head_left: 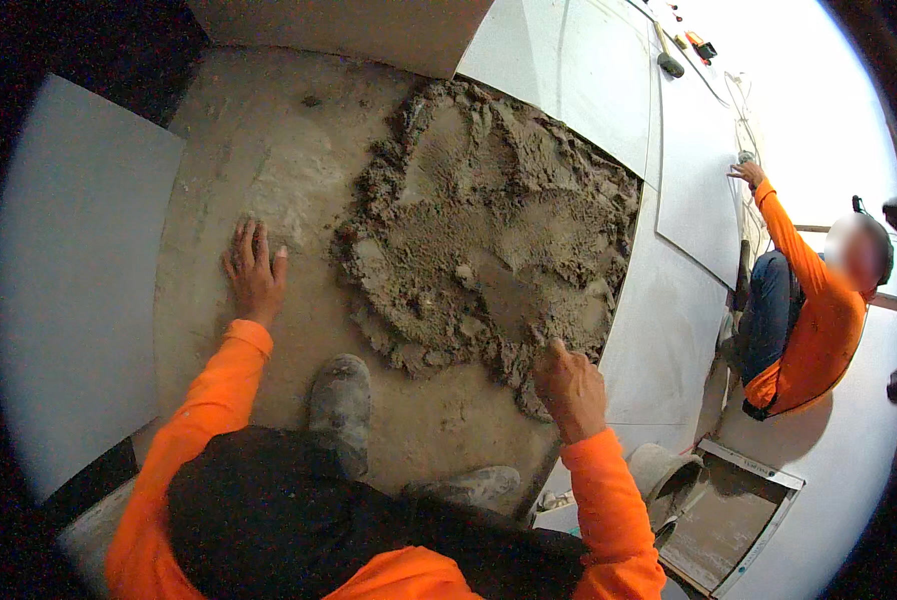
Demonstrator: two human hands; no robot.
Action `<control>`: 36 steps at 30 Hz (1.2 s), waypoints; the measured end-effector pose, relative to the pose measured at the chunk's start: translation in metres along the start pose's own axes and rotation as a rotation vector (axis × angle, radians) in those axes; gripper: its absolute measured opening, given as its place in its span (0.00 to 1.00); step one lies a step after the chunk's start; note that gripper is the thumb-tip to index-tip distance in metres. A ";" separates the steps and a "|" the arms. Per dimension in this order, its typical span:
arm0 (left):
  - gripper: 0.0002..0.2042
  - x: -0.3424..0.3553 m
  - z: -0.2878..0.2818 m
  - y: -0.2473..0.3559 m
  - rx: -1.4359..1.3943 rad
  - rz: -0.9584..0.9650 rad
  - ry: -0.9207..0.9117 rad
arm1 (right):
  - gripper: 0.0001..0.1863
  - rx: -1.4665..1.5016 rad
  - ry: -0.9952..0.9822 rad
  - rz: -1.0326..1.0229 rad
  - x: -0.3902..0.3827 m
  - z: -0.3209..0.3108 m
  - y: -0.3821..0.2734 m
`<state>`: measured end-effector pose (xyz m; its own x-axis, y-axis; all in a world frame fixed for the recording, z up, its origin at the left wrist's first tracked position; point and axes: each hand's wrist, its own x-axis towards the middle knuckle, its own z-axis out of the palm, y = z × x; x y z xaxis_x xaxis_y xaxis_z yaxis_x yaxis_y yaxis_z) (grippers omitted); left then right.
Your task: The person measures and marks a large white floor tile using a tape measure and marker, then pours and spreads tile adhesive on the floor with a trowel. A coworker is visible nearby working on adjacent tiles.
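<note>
A broad bed of wet, lumpy grey-brown mortar (pixel 428 240) lies on the bare floor in front of me. My right hand (pixel 570 390) is closed in a fist at its near right edge, around the handle of a trowel. The mortar-smeared trowel blade (pixel 508 295) reaches forward from the fist and rests on the mortar, hard to tell apart from it. To the left of the mortar, my left hand (pixel 255 278) is set down on the dusty concrete floor (pixel 278 165) with fingers spread, holding nothing.
Large pale tiles (pixel 608 320) border the mortar on the right. A rubber mallet (pixel 670 65) lies on them, far right. A co-worker in orange (pixel 818 310) crouches at the right, one arm outstretched. A bucket (pixel 658 475) stands near my right forearm. A pale panel (pixel 88 270) is at the left.
</note>
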<state>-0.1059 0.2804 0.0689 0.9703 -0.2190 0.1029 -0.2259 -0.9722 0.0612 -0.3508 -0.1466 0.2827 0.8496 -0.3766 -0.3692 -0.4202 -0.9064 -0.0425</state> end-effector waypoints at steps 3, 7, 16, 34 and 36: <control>0.30 0.000 0.000 0.000 -0.006 0.014 0.033 | 0.11 -0.024 -0.041 -0.058 0.008 0.009 -0.006; 0.29 0.001 0.002 0.000 -0.071 0.011 0.064 | 0.20 -0.011 0.004 -0.218 0.027 0.016 -0.032; 0.27 -0.004 0.019 -0.007 -0.188 -0.104 0.164 | 0.23 0.170 0.014 0.102 0.073 0.013 -0.035; 0.28 -0.004 0.010 -0.010 -0.137 -0.046 0.063 | 0.22 0.124 0.038 0.598 0.153 0.016 0.110; 0.28 -0.002 0.008 -0.008 -0.106 -0.049 0.067 | 0.22 0.166 0.158 0.597 0.163 0.011 0.115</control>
<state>-0.1055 0.2877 0.0601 0.9732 -0.1619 0.1631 -0.1897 -0.9667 0.1721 -0.2645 -0.3098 0.2071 0.4852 -0.8427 -0.2331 -0.8688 -0.4947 -0.0199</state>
